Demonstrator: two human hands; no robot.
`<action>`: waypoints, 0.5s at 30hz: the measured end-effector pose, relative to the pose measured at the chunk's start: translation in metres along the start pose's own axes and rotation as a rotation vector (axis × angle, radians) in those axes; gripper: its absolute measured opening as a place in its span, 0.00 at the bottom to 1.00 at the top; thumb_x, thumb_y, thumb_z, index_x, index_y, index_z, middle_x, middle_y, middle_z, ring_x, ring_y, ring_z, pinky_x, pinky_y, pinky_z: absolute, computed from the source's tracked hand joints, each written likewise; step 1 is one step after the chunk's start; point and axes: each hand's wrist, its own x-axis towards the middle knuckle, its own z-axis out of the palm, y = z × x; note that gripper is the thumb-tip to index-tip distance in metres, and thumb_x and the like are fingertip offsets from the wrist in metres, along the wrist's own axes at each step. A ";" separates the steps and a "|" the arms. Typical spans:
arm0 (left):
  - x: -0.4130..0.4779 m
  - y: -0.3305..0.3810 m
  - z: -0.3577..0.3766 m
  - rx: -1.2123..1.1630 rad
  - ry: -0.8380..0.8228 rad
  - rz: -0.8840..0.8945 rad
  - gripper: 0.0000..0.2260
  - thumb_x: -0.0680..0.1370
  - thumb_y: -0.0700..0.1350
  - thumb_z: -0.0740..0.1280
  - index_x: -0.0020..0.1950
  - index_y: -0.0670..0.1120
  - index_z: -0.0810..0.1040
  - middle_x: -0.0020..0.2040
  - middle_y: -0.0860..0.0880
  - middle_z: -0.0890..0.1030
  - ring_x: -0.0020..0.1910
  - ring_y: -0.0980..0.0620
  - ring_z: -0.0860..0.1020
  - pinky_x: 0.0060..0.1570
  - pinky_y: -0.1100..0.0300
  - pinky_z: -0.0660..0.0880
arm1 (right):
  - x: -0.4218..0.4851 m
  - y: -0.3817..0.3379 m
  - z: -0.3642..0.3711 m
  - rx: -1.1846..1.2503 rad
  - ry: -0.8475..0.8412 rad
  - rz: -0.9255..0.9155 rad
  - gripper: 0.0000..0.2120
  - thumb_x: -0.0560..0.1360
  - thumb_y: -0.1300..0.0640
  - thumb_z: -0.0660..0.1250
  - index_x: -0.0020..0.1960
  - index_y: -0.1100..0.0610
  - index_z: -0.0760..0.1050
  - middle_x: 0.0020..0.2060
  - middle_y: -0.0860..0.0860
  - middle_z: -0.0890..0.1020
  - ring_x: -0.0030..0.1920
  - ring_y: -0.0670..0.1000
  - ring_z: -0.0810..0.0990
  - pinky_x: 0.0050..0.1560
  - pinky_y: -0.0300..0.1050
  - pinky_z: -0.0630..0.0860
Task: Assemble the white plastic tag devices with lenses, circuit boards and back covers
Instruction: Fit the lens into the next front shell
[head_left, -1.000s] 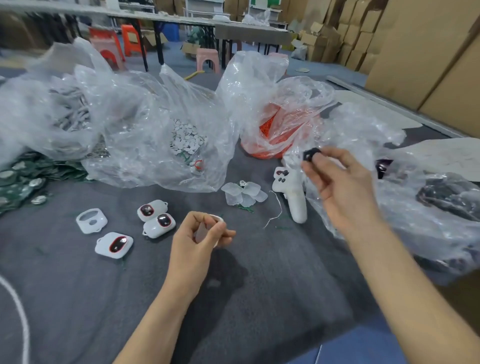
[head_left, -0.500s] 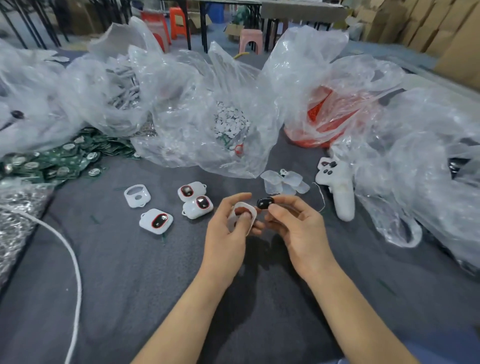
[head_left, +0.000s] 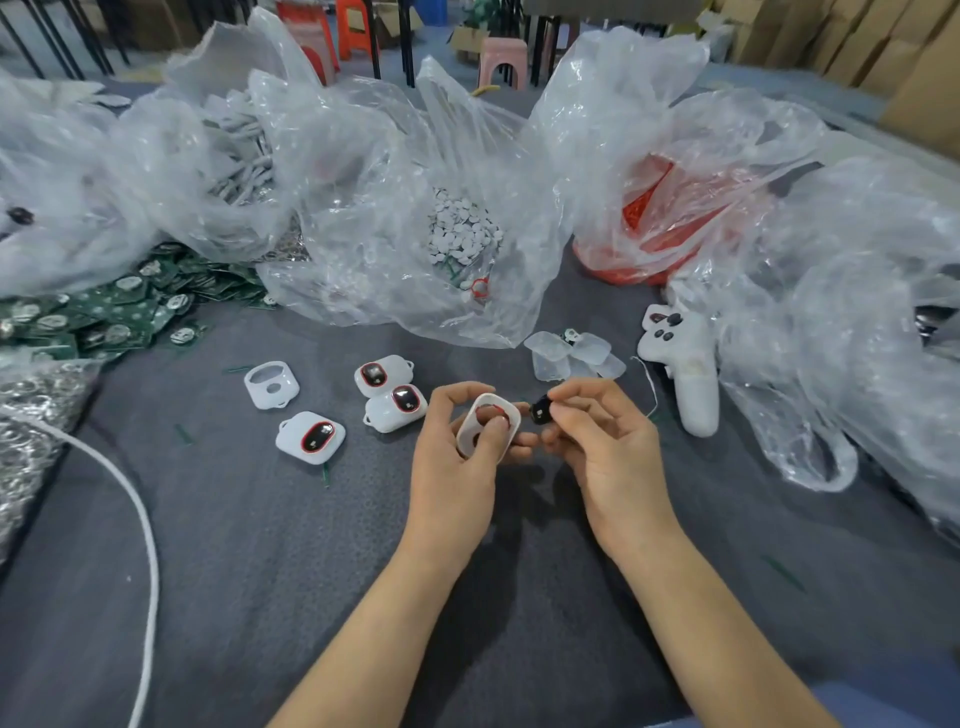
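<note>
With the left hand (head_left: 457, 457) gripping the white tag shell (head_left: 489, 427) above the bench (head_left: 260, 545) and the right hand (head_left: 602, 441) pinching the dark lens (head_left: 542, 413) just beside it, seating likely needs squaring the lens to the opening before pressing.

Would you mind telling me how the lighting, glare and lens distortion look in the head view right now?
Head view: soft overhead light, with hand shadows falling on the grey cloth below the left hand and right hand; bright glare on the clear plastic bags; wide-angle bending toward the edges; centre reasonably sharp.
</note>
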 end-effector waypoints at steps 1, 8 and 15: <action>0.000 0.001 0.000 0.003 0.001 0.002 0.09 0.79 0.33 0.63 0.53 0.46 0.73 0.43 0.48 0.83 0.39 0.49 0.84 0.40 0.64 0.79 | 0.000 0.000 0.000 -0.005 -0.002 0.005 0.15 0.75 0.71 0.63 0.39 0.54 0.81 0.33 0.51 0.81 0.32 0.47 0.78 0.38 0.39 0.76; -0.001 0.005 0.001 -0.007 -0.018 0.010 0.10 0.79 0.30 0.61 0.55 0.41 0.77 0.45 0.47 0.83 0.40 0.54 0.83 0.40 0.66 0.78 | -0.004 -0.002 0.003 -0.115 -0.059 -0.020 0.14 0.72 0.74 0.64 0.44 0.57 0.82 0.37 0.50 0.84 0.38 0.47 0.82 0.40 0.37 0.78; -0.002 0.006 -0.002 0.107 -0.088 -0.023 0.19 0.77 0.29 0.62 0.62 0.48 0.78 0.49 0.52 0.84 0.49 0.58 0.82 0.48 0.67 0.76 | -0.010 -0.004 0.003 -0.309 -0.080 -0.097 0.04 0.73 0.62 0.71 0.45 0.55 0.82 0.39 0.52 0.84 0.36 0.51 0.83 0.34 0.40 0.77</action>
